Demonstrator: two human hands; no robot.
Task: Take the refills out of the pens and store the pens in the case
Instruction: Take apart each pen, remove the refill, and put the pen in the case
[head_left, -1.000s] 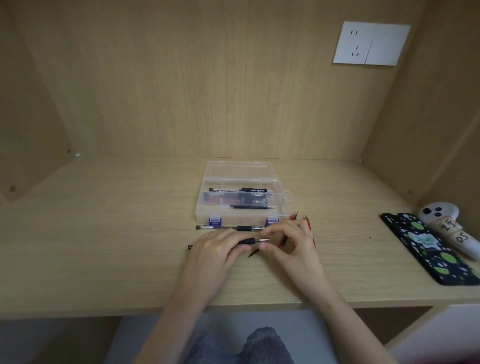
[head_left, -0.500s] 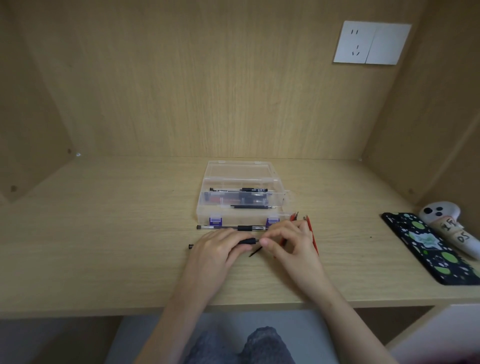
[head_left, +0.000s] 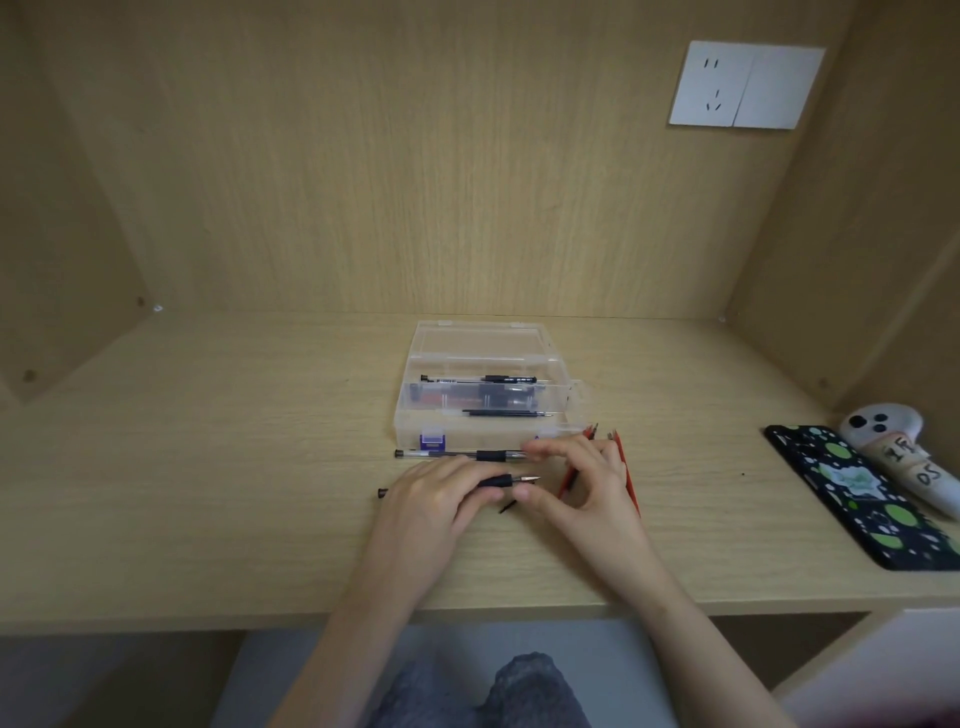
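Light wooden desk set in alcove, wood-panel walls on three sides; white wall socket upper right.

Phone in green-spotted case and white controller at far right, well apart from work.

Clear plastic case mid-desk, lid open, pens inside. Spare pen lies just in front of it. Red refills partly hidden behind right hand. Small black piece on desk between hands.

Left hand grasps black-grip pen, tip pointing right. Right hand released, fingers loosely curved, thumb just below tip, holding nothing visible.
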